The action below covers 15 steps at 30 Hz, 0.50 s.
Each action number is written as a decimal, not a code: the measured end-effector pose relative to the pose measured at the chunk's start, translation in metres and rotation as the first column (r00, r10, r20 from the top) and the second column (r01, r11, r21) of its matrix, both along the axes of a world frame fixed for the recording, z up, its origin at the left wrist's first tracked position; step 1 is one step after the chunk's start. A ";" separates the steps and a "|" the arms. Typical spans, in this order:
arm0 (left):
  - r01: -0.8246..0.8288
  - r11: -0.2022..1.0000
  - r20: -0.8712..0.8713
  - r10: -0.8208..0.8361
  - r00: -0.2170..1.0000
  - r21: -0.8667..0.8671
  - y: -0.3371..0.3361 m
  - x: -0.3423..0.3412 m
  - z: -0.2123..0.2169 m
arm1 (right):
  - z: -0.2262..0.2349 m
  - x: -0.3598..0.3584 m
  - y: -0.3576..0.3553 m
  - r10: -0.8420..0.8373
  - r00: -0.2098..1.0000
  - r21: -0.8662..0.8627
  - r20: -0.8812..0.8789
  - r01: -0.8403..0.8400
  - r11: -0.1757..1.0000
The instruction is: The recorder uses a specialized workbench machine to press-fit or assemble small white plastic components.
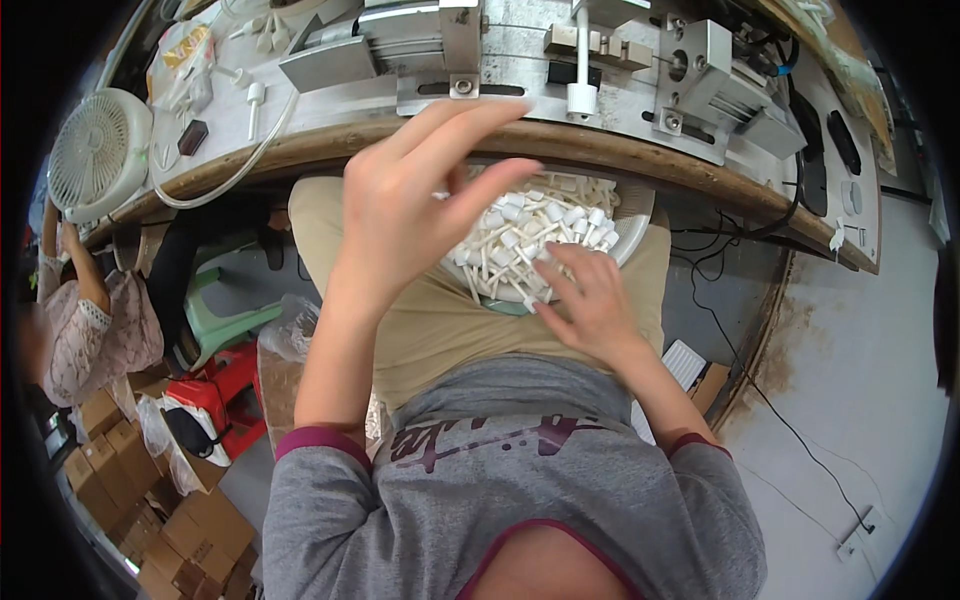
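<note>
2 hands are seen: 1 left hand raised above the lap and 1 right hand laid on the pile. 1 bowl is counted on the lap, filled with small white plastic parts, too many and too heaped to be counted. 1 white fan is found at the left end of the tabletop. 1 white tube is draped over its edge. 1 upright white piece is held in the metal fixture. 1 other person is seen at the left. Several cardboard boxes are stacked at lower left, their number unclear. 1 power strip is counted on the floor.
</note>
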State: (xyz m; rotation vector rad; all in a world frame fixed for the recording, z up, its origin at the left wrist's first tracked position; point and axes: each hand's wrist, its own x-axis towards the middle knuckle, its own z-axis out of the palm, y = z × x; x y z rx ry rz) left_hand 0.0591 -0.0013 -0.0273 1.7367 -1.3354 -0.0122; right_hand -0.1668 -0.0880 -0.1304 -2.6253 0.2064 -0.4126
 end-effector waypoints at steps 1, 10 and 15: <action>-0.049 0.999 -0.005 0.049 0.999 0.020 0.015 0.002 -0.012 | -0.010 -0.006 0.006 0.070 0.996 0.003 -0.063 -0.070 0.998; -0.353 0.857 0.456 0.160 0.875 0.375 0.071 0.001 -0.122 | -0.072 0.059 0.023 0.408 0.903 -0.314 -0.135 -0.429 0.847; -0.375 0.736 0.540 0.015 0.842 0.564 0.068 0.006 -0.137 | -0.077 0.067 0.005 0.515 0.857 -0.223 -0.020 -0.506 0.833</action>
